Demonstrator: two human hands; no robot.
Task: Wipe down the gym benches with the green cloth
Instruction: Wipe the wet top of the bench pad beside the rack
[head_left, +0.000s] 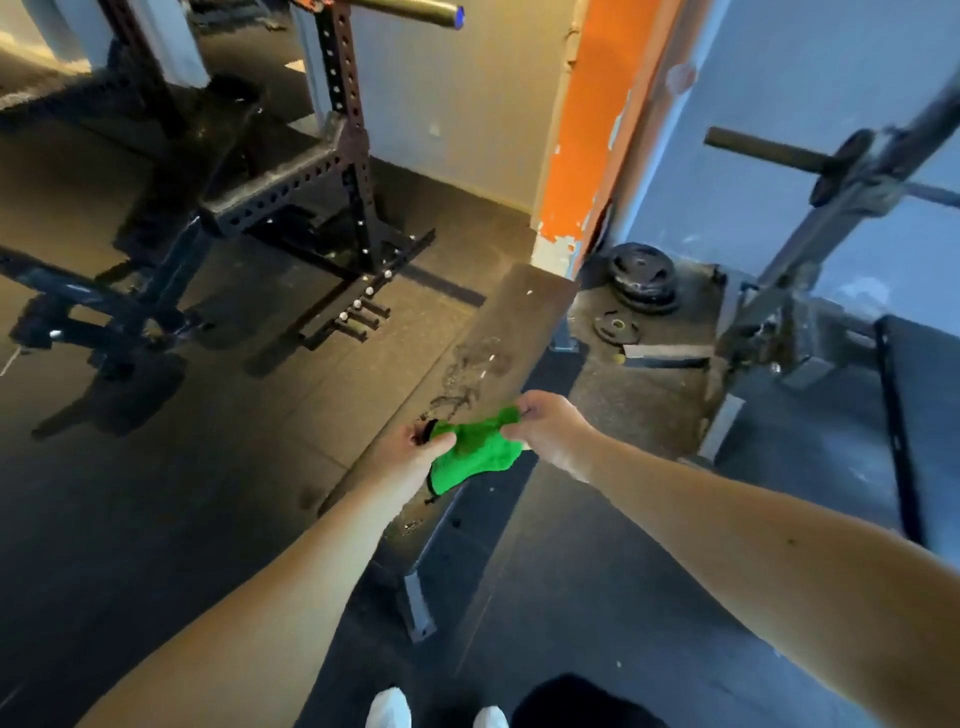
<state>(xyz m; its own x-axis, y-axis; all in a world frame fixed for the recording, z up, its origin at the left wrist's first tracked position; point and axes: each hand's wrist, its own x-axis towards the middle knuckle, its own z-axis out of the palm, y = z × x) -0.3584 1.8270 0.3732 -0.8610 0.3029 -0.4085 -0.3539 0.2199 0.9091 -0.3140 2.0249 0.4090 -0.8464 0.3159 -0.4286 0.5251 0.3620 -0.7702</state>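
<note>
Head view showed both bare forearms stretched out over the near half of a flat gym bench, with the green cloth held between the hands just above its pad. The left grip was closed on the cloth's left edge, thumb pressed on top of the fabric; something small and dark showed at that grip, too hidden to name. The right grip pinched the cloth's upper right corner, so the fabric hung bunched and slack between the two. Wet streaks marked the bench pad just beyond the cloth. Past the bench's far end rose an orange pillar, and to the right of that end lay stacked weight plates with a smaller plate on the floor near them. Left of the bench stood a black perforated squat rack. White shoes showed on the floor at the bench's near end.
</note>
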